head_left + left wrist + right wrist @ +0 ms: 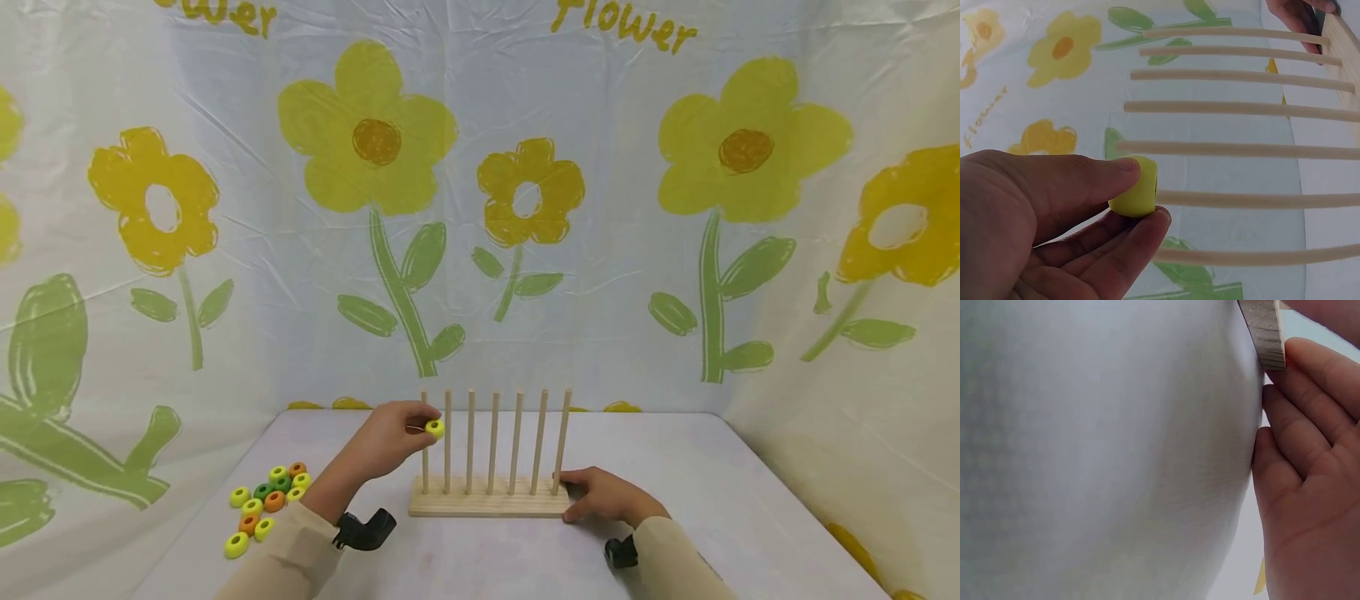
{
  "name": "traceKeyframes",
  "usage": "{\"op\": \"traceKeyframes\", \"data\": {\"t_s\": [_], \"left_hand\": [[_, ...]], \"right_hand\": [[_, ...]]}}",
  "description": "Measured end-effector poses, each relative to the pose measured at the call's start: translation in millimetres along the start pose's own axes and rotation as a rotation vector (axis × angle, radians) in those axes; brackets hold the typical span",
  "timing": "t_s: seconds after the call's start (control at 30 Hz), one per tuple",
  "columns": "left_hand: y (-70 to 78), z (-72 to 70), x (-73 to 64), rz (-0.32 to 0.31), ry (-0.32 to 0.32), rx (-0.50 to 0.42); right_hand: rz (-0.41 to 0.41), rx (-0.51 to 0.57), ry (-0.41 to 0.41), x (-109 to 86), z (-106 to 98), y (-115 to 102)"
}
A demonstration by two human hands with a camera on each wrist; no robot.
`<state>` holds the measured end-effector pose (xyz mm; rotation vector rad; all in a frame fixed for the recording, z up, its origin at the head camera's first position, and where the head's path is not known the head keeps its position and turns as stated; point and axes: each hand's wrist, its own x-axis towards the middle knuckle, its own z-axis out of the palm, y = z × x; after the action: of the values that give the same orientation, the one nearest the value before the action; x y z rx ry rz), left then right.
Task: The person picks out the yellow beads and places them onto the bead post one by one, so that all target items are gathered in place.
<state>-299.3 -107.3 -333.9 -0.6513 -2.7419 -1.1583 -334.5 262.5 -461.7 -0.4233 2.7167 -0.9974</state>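
Note:
My left hand (384,442) pinches a yellow bead (435,428) between thumb and fingers, beside the upper part of the leftmost pegs. The left wrist view shows the same yellow bead (1132,197) near the tip of a peg (1254,199), its hole toward the pegs; whether it touches cannot be told. The wooden peg rack (487,505) stands upright, with several bare pegs in a row. My right hand (609,497) holds the right end of its base, thumb at the front and fingers behind. The right wrist view shows the base's end (1266,337) against the fingers (1316,406).
On the table's left side lie several loose beads (274,501) in yellow, green and orange, partly behind my left forearm. The pale table (660,450) meets a flower-printed cloth (600,333) at the back and sides. Each wrist bears a black camera mount (367,530).

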Motion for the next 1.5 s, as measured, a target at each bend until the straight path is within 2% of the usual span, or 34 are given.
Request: {"op": "traceKeyframes", "data": {"t_s": [0.17, 0.57, 0.8, 0.93, 1.2, 1.5], "left_hand": [[11.1, 1.0, 5.2, 0.028, -0.003, 0.018], [38.0, 5.0, 17.0, 0.075, -0.031, -0.041], [47.7, 13.4, 26.1, 0.118, -0.029, -0.098], [51.8, 17.8, 30.2, 0.139, -0.036, -0.097], [63.8, 23.6, 40.1, 0.135, -0.047, -0.121], [75.0, 33.0, 53.5, 0.148, 0.004, -0.184]], "right_hand": [[0.002, 0.003, 0.0, 1.5, -1.8, 0.0], [0.047, 0.004, -0.004, 3.0, -0.6, -0.6], [0.056, 0.012, -0.01, 2.3, 0.0, -2.1], [0.058, 0.006, -0.005, 2.1, -0.1, -2.1], [0.043, -0.021, 0.002, 0.7, -0.5, -0.9], [0.04, -0.026, 0.0, 1.2, -0.2, 1.6]]}}
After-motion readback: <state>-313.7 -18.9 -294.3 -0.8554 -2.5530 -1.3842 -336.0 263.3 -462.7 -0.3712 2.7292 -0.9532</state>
